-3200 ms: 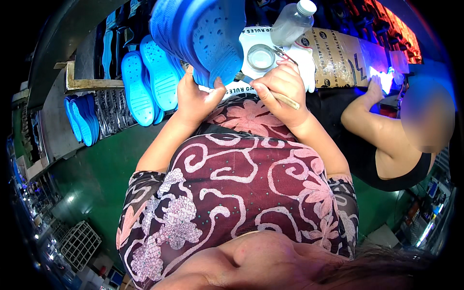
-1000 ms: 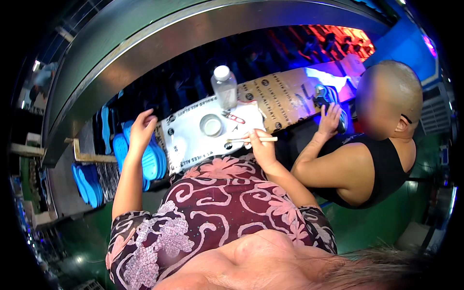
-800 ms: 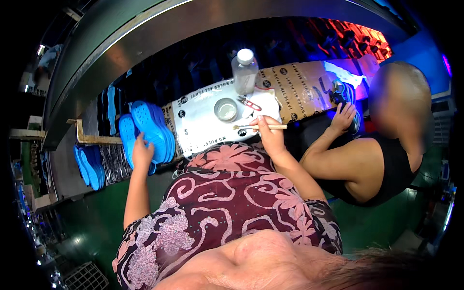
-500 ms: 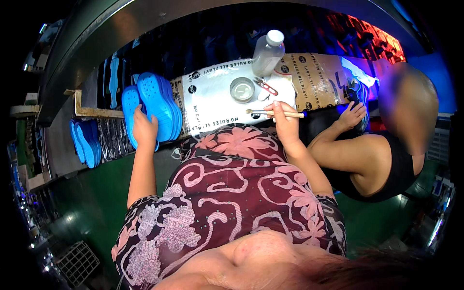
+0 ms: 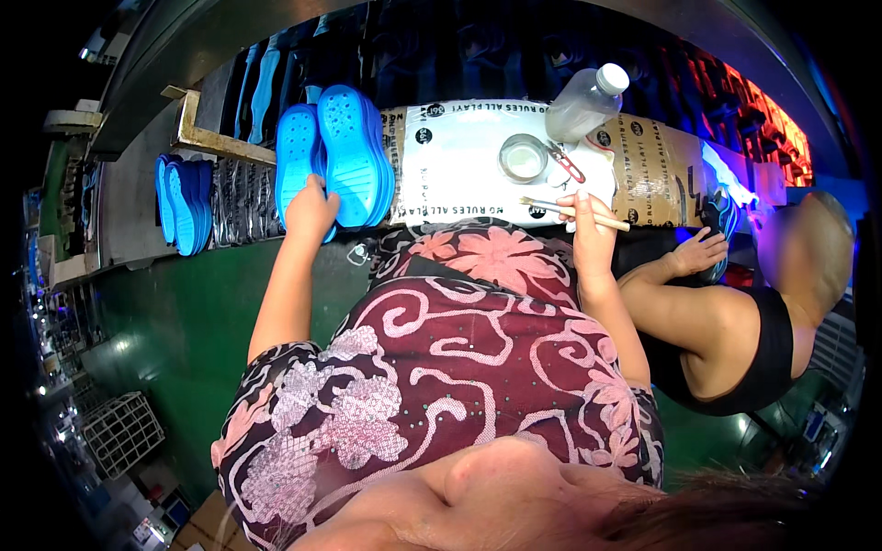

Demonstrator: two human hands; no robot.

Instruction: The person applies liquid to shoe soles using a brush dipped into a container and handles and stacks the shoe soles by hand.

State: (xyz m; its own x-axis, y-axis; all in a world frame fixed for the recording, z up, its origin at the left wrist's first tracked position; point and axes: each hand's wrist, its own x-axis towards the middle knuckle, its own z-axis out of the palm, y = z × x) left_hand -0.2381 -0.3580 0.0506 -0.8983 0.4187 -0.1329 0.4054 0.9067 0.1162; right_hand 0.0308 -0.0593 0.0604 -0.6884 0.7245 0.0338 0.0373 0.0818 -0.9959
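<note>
Two stacks of blue foam shoe soles lie side by side at the left: a left stack (image 5: pixel 298 138) and a right stack (image 5: pixel 353 165), their toe ends dotted with holes. My left hand (image 5: pixel 310 209) grips the heel end of the left stack's top sole, its fingertips partly hidden. Over the white sheet's near edge, my right hand (image 5: pixel 593 225) is closed round the wooden handle of a small brush (image 5: pixel 608 220), bristles pointing left. Beyond the brush stand a glass jar (image 5: pixel 523 159) with pale contents, red-handled thread snips (image 5: pixel 567 165) and a translucent bottle (image 5: pixel 582 108) with a white cap.
A white printed sheet (image 5: pixel 450 165) and brown printed cardboard (image 5: pixel 657 170) cover the bench. Further left lies another blue sole stack (image 5: pixel 188 207) beside a metal bracket (image 5: pixel 188 129). At the right a co-worker (image 5: pixel 726 321) handles a dark shoe (image 5: pixel 723 220).
The view has shifted, so the bench things appear further right and higher. My left hand has closed on the sole's heel end. My right hand still holds the brush.
</note>
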